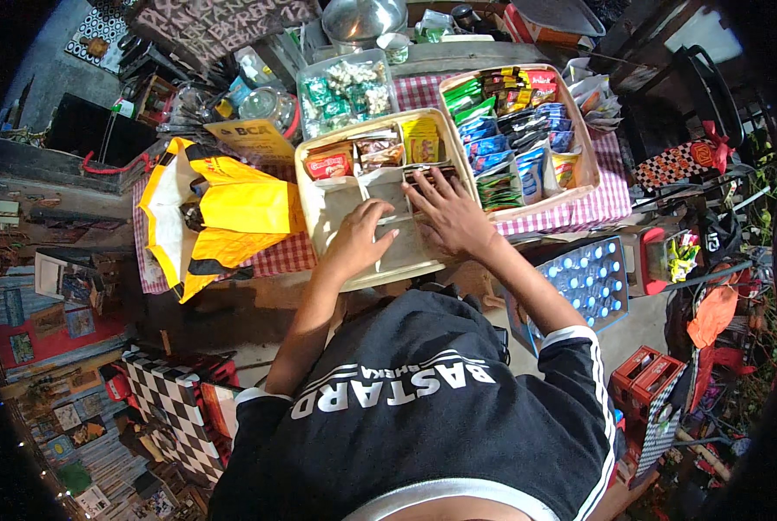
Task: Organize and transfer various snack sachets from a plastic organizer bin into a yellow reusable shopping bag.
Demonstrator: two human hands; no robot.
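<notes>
A cream divided tray (313, 217) sits in front of me on the table. My right hand (449, 213) lies over its right middle compartment, fingers spread on dark brown sachets (421, 176). My left hand (360, 240) is at the tray's front left compartments, thumb and fingers curved apart, with nothing seen between them. Red sachets (328, 165), brown sachets (381, 154) and yellow sachets (422, 143) stand in the far compartments. The near compartments under and between my hands show bare bottoms.
To the right, a second divided tray (593, 169) holds several kinds of sachets. A clear box (345, 87) of green and white packets stands behind. At left lies an open yellow bag (258, 207). A blue crate of bottles (579, 282) is below right. Checked cloth (612, 187) covers the table.
</notes>
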